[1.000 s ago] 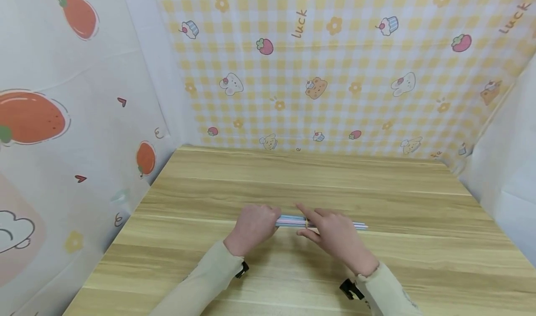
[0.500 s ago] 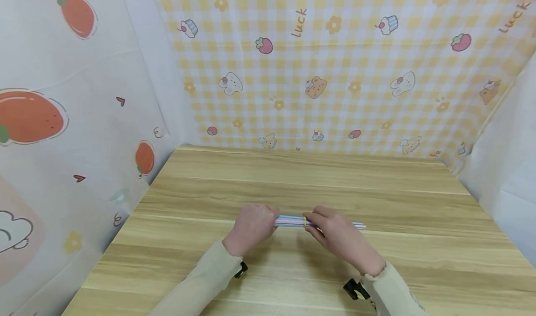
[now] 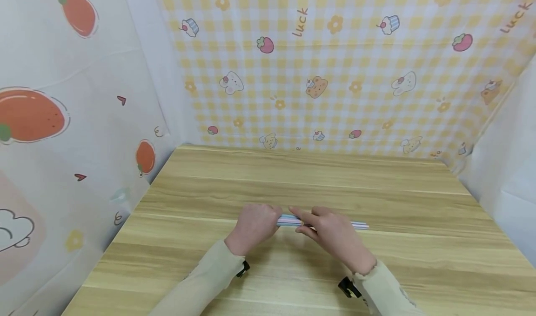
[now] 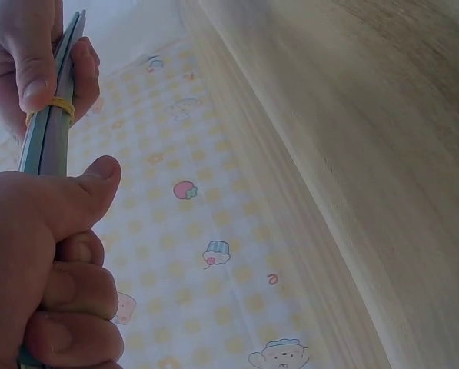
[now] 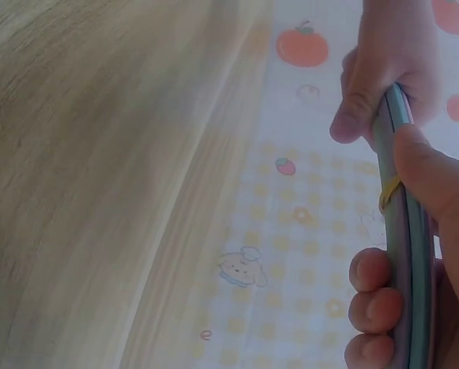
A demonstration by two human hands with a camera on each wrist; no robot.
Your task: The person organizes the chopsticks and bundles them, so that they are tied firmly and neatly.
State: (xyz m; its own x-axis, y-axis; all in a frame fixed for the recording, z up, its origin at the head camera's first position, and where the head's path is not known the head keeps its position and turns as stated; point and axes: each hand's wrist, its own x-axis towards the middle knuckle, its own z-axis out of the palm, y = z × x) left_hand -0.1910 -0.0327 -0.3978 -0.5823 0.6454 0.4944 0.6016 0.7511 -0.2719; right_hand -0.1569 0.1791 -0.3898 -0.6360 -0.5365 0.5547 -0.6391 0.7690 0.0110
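Observation:
A bundle of thin pastel chopsticks [image 3: 288,220] lies level between both hands, above the table. My left hand [image 3: 254,228] grips one end in a fist, the thumb along the sticks in the left wrist view. A yellow rubber band [image 5: 389,192] circles the bundle near its middle. My right hand [image 3: 336,236] holds the other part; its fingers curl round the sticks in the right wrist view, and its thumb lies along them past the band. Thin stick ends stick out to the right of that hand. The left ends are hidden in the left fist.
A wood-grain table [image 3: 318,178] spreads under the hands. Behind it hangs a yellow checked cloth [image 3: 284,64] with cartoon prints. White printed cloth [image 3: 96,74] stands along the left side, and plain white cloth [image 3: 511,167] along the right.
The right hand draws its thumb and index finger in at the band, then stretches them leftward past it. The rubber band sits slightly further left. The left hand keeps its grip in place.

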